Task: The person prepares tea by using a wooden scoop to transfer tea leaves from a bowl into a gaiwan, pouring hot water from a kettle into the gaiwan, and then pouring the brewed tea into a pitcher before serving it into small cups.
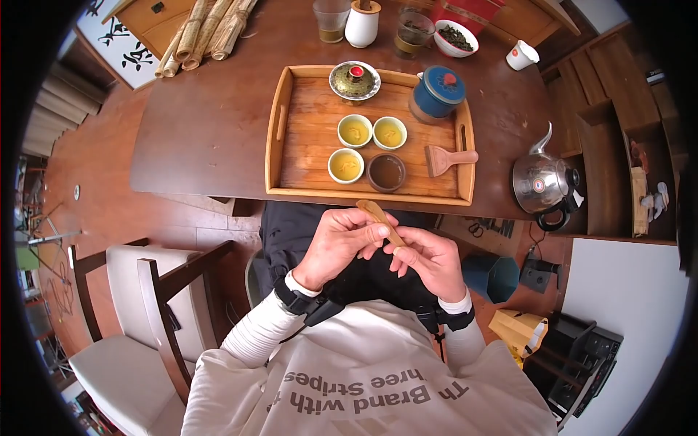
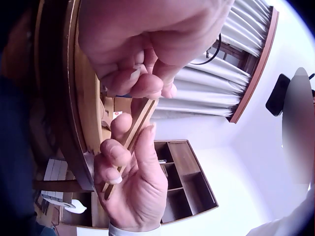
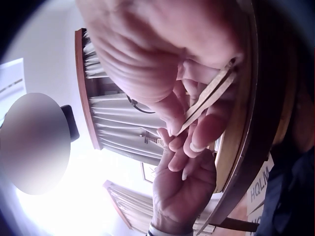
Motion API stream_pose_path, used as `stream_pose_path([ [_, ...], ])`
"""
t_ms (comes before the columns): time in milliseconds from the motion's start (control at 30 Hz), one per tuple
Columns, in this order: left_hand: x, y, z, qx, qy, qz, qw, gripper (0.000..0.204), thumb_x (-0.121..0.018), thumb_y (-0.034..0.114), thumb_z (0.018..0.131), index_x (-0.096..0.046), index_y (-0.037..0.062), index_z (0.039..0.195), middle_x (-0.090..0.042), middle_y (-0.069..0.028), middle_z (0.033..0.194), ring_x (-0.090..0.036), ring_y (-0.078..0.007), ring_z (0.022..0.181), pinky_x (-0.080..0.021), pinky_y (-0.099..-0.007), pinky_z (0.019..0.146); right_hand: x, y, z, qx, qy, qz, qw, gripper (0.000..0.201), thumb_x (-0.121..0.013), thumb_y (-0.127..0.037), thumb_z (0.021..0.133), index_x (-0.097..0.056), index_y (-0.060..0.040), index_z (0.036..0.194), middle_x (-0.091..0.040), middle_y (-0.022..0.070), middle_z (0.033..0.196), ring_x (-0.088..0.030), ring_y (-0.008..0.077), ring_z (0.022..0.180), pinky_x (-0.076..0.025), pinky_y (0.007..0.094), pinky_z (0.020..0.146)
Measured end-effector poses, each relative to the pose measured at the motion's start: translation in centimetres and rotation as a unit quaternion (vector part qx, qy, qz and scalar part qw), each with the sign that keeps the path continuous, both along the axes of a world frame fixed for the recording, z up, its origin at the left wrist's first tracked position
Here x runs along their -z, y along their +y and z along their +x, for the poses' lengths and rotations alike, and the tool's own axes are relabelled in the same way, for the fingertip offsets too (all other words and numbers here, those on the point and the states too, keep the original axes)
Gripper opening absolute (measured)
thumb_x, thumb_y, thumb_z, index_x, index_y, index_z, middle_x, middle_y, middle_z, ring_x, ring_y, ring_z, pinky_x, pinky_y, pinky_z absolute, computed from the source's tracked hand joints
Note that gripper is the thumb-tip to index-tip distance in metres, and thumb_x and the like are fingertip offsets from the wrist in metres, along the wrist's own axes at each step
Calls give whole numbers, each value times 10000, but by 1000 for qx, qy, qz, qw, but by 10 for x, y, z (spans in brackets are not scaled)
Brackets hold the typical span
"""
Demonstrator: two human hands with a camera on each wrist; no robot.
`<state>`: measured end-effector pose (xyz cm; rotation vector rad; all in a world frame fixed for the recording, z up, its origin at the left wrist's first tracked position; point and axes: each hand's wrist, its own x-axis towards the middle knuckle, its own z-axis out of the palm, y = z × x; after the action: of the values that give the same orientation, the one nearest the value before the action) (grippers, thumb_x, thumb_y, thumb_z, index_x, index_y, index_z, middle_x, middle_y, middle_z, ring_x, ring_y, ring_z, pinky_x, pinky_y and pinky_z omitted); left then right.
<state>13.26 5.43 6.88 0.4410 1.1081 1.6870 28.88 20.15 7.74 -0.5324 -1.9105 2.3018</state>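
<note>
A slim wooden tool (image 1: 382, 220), seemingly tongs or a scoop, is pinched between both hands in front of the tray's near edge. The left hand (image 1: 338, 240) holds its upper end with thumb and fingers; the right hand (image 1: 429, 261) pinches the lower end. In the left wrist view the wooden piece (image 2: 130, 135) shows two long strips running side by side, the right hand (image 2: 138, 182) below it. The right wrist view shows the same wooden piece (image 3: 209, 96) slanting between the fingers, with the left hand (image 3: 184, 187) lower down.
The wooden tray (image 1: 305, 192) bears three cups of yellow tea (image 1: 346, 166), a brown cup (image 1: 386, 173), a lidded bowl (image 1: 355, 81), a blue teapot (image 1: 440, 91) and a brush (image 1: 451, 160). A steel kettle (image 1: 542, 182) stands right; a chair (image 1: 127, 363) is at the left.
</note>
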Motion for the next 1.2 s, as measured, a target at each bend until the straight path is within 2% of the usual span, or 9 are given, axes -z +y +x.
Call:
stream_pose_path([
  [200, 1, 3, 4, -7, -7, -12, 1000, 227, -692, 134, 995, -729, -53, 1119, -717, -62, 859, -551, -80, 638, -463, -225, 578, -2, -5, -2, 6, 11, 117, 993, 342, -617, -96, 1038, -610, 38, 1353, -755, 90, 1024, -716, 134, 781, -576, 254, 628],
  [433, -3, 3, 3, 3, -15, -19, 1000, 236, -718, 147, 980, -735, -57, 1097, -697, -43, 806, -548, -71, 617, -460, -220, 568, 9, -10, -1, 49, 50, 59, 996, 267, -642, -88, 1022, -633, 59, 1246, -750, 98, 1011, -730, 144, 801, -591, 246, 653],
  [600, -6, 5, 0, 24, -9, -12, 1000, 226, -713, 134, 978, -736, -48, 1111, -705, -53, 830, -579, -87, 629, -478, -225, 581, -8, 1, 1, 36, -2, 17, 999, 179, -677, -82, 1000, -638, 42, 1123, -749, 86, 978, -679, 106, 694, -487, 205, 532],
  [733, -32, 8, -28, -18, 94, -54, 994, 391, -691, 244, 1008, -674, -30, 1285, -689, -9, 834, -582, -49, 664, -482, -213, 616, -11, 19, -1, 101, 17, -1, 995, 186, -675, -50, 990, -588, 21, 1139, -750, 134, 1001, -622, 89, 647, -438, 191, 521],
  [867, -52, 20, -101, -217, 379, -136, 889, 346, -673, 271, 1006, -726, -34, 1161, -707, -46, 853, -598, -84, 767, -507, -257, 712, -16, 64, -8, 109, 16, 162, 981, 195, -709, -8, 956, -620, 14, 1128, -733, 83, 1018, -631, 82, 816, -516, 220, 721],
  [933, -35, 32, -146, -316, 497, -150, 794, 346, -693, 273, 970, -724, -30, 1134, -747, -161, 909, -700, -215, 820, -545, -342, 781, -28, 89, -18, 66, -32, 255, 964, 200, -738, -39, 934, -664, 25, 1108, -727, 67, 983, -643, 93, 829, -517, 252, 745],
  [967, -20, 35, -168, -325, 528, -151, 770, 321, -689, 257, 960, -729, -18, 1122, -737, -184, 965, -714, -287, 868, -550, -378, 807, -38, 101, -27, 35, -67, 385, 920, 219, -755, -82, 911, -685, 25, 1089, -725, 98, 980, -665, 147, 828, -518, 295, 779],
  [1067, 0, 39, -196, -304, 600, -237, 701, 362, -681, 279, 968, -712, 5, 1203, -724, -156, 993, -697, -258, 884, -543, -354, 831, -42, 118, -45, -18, 62, 503, 862, 230, -737, -140, 905, -701, 3, 1082, -734, 181, 982, -693, 346, 864, -530, 374, 807],
  [1200, 12, 42, -199, -287, 584, -235, 722, 333, -691, 241, 938, -720, 23, 1189, -700, -166, 1057, -690, -311, 948, -541, -394, 871, -56, 127, -58, -138, -30, 541, 829, 226, -702, -129, 937, -690, 39, 1088, -731, 182, 968, -678, 339, 834, -518, 381, 770],
])
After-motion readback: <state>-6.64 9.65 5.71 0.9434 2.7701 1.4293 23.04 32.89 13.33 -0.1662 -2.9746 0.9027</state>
